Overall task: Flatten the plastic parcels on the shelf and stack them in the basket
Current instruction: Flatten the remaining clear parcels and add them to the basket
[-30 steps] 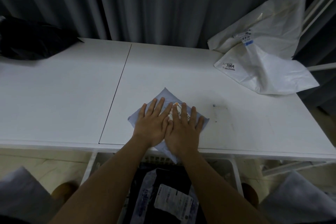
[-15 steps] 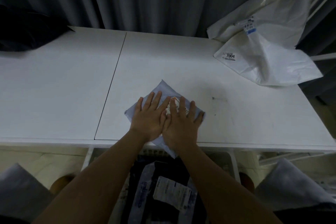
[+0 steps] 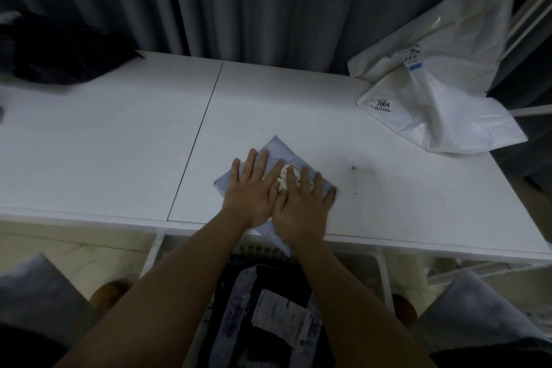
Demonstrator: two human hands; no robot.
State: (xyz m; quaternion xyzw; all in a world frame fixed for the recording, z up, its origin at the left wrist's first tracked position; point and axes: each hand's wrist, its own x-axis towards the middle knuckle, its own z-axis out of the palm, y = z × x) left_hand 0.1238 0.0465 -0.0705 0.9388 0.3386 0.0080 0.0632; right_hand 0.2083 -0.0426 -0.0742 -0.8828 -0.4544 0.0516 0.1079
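Blue parcel (image 3: 279, 148) sits at the shelf (image 3: 119, 140) front edge, mostly covered: left hand (image 3: 254, 191) and right hand (image 3: 298, 209) press it flat, fingers straight. Its label is unreadable. Basket (image 3: 155, 251) below is half hidden by forearms, with parcels inside. White bags (image 3: 442, 75) lie far right, a dark bundle (image 3: 56, 51) far left.

Dim, cool light over a wide-angle view.
The white shelf (image 3: 119, 140) is lit most evenly, while the curtain (image 3: 268, 3) above is left dark. Straight edges are bowed toward the frame's borders. Slight motion blur is seen lower down, and the bottom corners are lost in shadow.
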